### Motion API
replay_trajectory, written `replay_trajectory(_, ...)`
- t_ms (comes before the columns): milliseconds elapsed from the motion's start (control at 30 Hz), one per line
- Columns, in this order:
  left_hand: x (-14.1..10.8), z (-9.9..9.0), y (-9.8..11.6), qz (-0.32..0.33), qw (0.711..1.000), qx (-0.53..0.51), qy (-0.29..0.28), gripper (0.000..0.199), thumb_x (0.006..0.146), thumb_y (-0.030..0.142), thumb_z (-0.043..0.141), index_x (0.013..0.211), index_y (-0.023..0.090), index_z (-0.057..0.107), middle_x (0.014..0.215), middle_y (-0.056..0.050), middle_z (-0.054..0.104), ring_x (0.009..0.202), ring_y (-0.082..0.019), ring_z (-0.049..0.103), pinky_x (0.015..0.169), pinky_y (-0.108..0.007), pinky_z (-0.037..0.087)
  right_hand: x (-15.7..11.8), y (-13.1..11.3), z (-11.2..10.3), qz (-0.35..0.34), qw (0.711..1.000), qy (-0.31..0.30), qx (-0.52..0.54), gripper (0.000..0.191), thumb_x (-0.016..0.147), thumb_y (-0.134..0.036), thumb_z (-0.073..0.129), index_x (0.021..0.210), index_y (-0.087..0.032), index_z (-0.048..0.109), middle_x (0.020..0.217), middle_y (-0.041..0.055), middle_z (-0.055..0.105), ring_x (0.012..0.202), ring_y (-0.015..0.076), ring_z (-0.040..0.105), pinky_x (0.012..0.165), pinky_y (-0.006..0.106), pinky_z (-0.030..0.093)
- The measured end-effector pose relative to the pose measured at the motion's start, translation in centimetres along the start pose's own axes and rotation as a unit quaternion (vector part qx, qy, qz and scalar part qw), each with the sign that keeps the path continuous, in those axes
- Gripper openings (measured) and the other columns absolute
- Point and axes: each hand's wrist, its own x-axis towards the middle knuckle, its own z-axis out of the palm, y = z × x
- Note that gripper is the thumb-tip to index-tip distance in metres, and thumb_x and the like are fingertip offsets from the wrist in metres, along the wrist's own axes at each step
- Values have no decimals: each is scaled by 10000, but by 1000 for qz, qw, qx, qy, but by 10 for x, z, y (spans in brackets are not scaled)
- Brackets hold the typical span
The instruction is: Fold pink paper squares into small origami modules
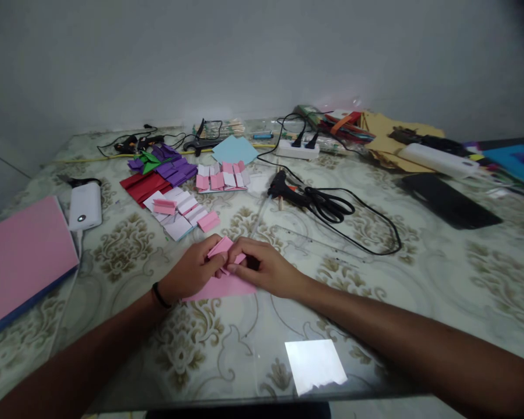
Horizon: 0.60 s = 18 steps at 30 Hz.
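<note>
Between my two hands, near the middle of the table, is a small folded pink paper [220,247]. My left hand [196,269] pinches it from the left, with a black band on the wrist. From the right, my right hand [264,266] grips the same paper between thumb and fingers. Under both hands lies a flat pink sheet [222,287]. Just beyond them are folded white and pink paper pieces [179,209], with red [146,185] and purple [174,169] folded pieces behind.
A black glue gun [283,187] with a looped cord lies beyond my right hand. Farther back stands a white power strip [297,149]. At right is a black phone-like slab [452,201]; at left, a white power bank [85,206] and a pink paper stack [26,256].
</note>
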Motion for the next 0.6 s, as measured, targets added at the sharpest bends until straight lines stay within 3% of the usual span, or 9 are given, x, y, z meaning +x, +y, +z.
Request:
replay_trajectory(267,0,0,1,2,1000,4,-1,126,918,248,489,807,203,452,665,56,542,620,-117,602,582,-222,456,0,1,0,2,1000,2,-10,177,943,-356,630,904,-183,633,886,34,618,751,123,591,607,208,476)
replay_trajectory(600,0,0,1,-3,1000,-11,-3,144,913,256,494,793,206,432,653,60,528,607,-112,594,576,-219,454,-1,2,1,19,1000,0,4,158,931,-341,648,928,-186,618,866,2,612,626,77,537,559,186,434)
